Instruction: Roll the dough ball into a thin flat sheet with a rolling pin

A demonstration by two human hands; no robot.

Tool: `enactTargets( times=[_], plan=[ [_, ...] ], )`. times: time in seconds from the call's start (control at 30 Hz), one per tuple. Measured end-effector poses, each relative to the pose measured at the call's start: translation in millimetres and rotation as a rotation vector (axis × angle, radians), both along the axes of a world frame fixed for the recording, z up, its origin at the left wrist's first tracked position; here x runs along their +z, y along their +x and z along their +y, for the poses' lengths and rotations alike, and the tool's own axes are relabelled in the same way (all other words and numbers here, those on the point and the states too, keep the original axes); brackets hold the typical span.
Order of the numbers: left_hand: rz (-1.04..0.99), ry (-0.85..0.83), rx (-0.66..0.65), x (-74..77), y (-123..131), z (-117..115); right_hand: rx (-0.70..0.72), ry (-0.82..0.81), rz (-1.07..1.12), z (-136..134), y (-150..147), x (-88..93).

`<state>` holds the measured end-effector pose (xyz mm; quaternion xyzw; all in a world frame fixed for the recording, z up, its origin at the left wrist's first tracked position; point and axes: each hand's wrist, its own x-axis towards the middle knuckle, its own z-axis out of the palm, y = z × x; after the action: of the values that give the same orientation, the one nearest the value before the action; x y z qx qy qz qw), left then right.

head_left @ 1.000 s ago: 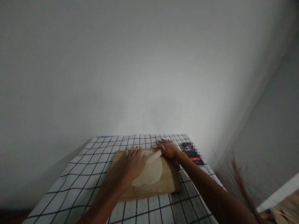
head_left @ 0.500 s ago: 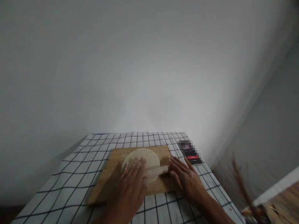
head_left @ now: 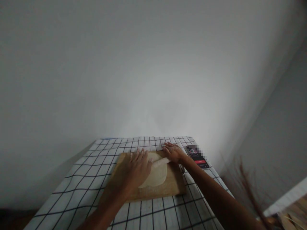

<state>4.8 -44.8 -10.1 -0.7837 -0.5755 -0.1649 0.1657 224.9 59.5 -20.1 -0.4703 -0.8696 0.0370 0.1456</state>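
A pale rolling pin (head_left: 160, 162) lies at a slant across a flat, rounded sheet of dough (head_left: 157, 177). Under the dough is a wooden board (head_left: 171, 189). My left hand (head_left: 138, 165) rests over the pin's left end, fingers stretched forward and palm down; it hides that end and part of the dough. At the pin's right end, my right hand (head_left: 174, 152) presses with a flat palm and extended fingers, near the board's far right corner. Whitish powder shows on the left fingertips.
A white tablecloth with dark grid lines (head_left: 81, 179) covers the table. To the right of the board lies a phone (head_left: 198, 157) with its screen lit, partly pixelated. A grey wall (head_left: 153, 80) rises behind the table. Brown bristly strands (head_left: 247, 183) stand at the right.
Both hands and the rolling pin have moved forward, away from me, the right hand farthest. More of the dough's near part now shows. The view has shifted slightly.
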Motion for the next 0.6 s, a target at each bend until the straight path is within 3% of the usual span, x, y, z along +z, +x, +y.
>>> enactTargets(
  times=[0.17, 0.3, 0.37, 0.47, 0.6],
  plan=[
    [-0.023, 0.051, -0.03, -15.7, 8, -29, 0.063, 0.1, 0.055, -67, 27, -8.1],
    [0.02, 0.146, -0.18, -41.3, 0, -56, 0.015, 0.083, 0.111, -131, 41, -14.3],
    [0.053, 0.167, -0.241, -51.1, -5, -64, -0.004, 0.085, 0.11, -145, 42, -17.5],
    [0.054, 0.138, -0.229, -49.5, -6, -61, -0.029, 0.113, 0.085, -130, 35, -17.3],
    [0.012, 0.046, -0.119, -21.9, -4, -27, -0.117, 0.13, 0.028, -65, 10, -6.0]
  ],
)
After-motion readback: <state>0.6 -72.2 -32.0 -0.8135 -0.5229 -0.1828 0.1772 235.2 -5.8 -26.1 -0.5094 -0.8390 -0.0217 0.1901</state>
